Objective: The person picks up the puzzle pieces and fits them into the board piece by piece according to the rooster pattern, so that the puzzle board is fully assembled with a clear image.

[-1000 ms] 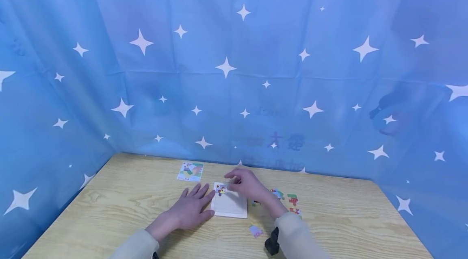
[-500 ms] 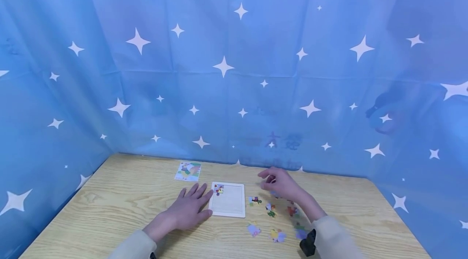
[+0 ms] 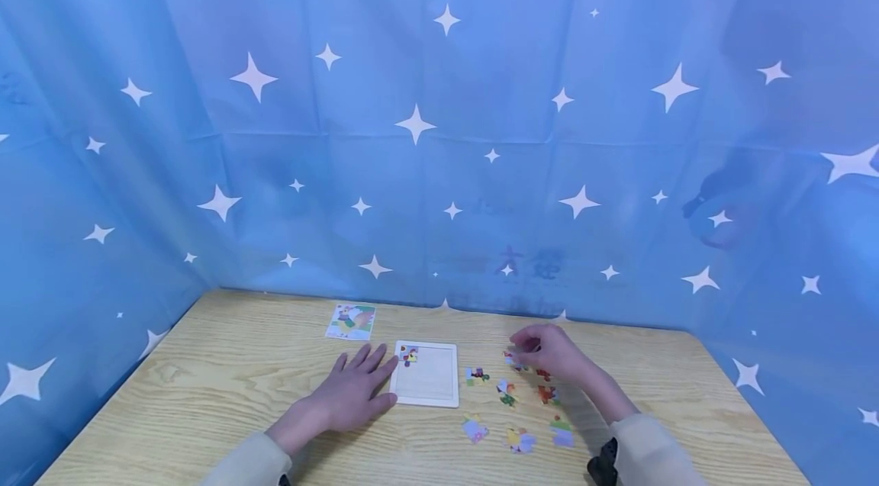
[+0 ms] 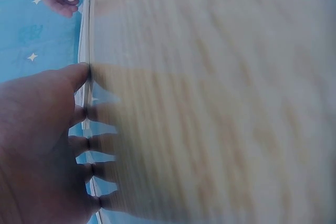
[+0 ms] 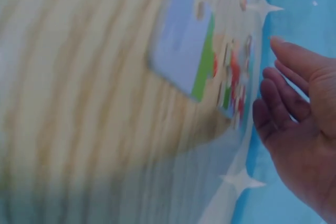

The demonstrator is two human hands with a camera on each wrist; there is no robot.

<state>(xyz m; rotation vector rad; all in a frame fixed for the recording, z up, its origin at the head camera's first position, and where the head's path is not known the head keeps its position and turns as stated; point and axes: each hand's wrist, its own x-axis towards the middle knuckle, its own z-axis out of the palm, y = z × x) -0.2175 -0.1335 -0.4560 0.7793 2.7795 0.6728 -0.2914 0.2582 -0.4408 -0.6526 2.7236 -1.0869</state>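
Note:
My left hand [image 3: 352, 394] lies flat with spread fingers, fingertips and thumb right at the left edge of a white puzzle tray [image 3: 427, 401]. One jigsaw piece [image 3: 408, 355] sits in the tray's far left corner. My right hand [image 3: 549, 352] hovers over the loose pieces on the right, its fingers loosely bent and holding nothing in the right wrist view. Just under its fingertips is a red and blue jigsaw piece [image 3: 509, 358], partly hidden. In the right wrist view a lilac and green jigsaw piece [image 5: 181, 40] lies nearest the camera.
Several more loose pieces lie right of the tray, among them a purple one [image 3: 474, 429], a yellow and lilac one [image 3: 519, 440] and a red one [image 3: 547, 394]. A picture card [image 3: 351, 322] lies behind my left hand. A blue star-patterned curtain [image 3: 439, 188] borders the wooden table [image 3: 206, 379].
My right hand has moved from above the tray to the loose pieces on the right. My left hand stays by the tray. The view has shifted slightly.

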